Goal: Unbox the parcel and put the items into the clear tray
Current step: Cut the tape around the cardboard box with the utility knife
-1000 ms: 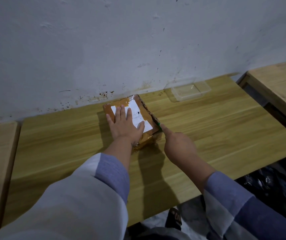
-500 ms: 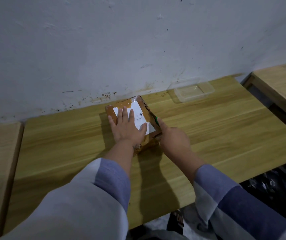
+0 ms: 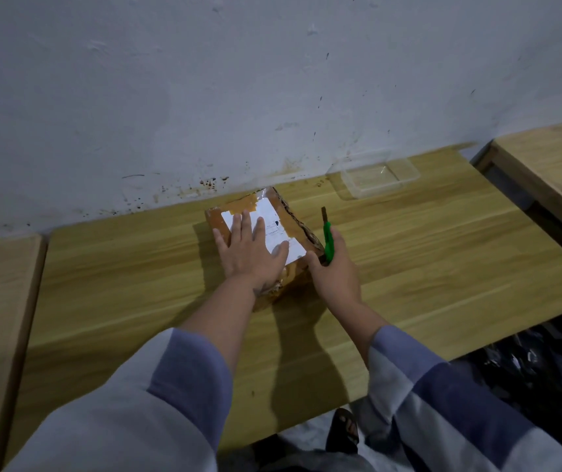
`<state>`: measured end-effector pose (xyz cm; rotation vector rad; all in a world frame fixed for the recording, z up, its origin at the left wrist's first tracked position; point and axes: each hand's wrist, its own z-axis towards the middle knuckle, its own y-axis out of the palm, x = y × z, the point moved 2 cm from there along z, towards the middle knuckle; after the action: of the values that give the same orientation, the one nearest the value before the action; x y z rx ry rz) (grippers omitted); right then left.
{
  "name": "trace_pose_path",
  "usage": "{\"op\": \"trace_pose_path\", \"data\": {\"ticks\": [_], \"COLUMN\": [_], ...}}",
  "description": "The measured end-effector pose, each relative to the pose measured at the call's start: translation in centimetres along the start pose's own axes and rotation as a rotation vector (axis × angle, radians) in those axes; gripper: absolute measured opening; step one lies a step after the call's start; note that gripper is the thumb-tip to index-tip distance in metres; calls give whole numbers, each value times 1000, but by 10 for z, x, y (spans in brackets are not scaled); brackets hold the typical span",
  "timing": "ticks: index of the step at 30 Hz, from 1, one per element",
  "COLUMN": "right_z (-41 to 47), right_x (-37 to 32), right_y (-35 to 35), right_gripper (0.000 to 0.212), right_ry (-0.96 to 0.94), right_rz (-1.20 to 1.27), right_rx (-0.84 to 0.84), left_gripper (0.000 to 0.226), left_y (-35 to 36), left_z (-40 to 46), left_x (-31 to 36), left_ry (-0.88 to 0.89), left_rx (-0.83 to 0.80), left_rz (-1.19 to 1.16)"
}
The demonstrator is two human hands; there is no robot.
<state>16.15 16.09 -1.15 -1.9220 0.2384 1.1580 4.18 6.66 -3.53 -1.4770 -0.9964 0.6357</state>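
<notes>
Now the right hand (image 3: 336,267) curls its fingers round a green cutter (image 3: 328,240), blade pointing away and clear of the box (image 3: 293,229); a moment ago it was low against the box's right edge. The left hand (image 3: 250,253) still lies flat, fingers spread, on the white label (image 3: 272,216), pinning the box. That right edge looks frayed, so the cut there is likely done. The tray (image 3: 375,178) waits far right by the wall (image 3: 272,80).
</notes>
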Motion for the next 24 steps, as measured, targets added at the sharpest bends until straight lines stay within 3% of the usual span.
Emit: {"op": "trace_pose_path", "data": {"ticks": [10, 24], "right_z": [59, 48], "right_x": [-4, 38], "right_y": [-10, -25], "right_gripper": [68, 52], "right_ry": [29, 55], "right_rz": [-52, 236], "right_rx": [38, -71], "left_gripper": [96, 102], "left_y": [-4, 5], "left_z": [-15, 9], "left_x": [-5, 36], "left_ry": [354, 122], "left_rx": [-28, -48], "left_rz": [98, 79]}}
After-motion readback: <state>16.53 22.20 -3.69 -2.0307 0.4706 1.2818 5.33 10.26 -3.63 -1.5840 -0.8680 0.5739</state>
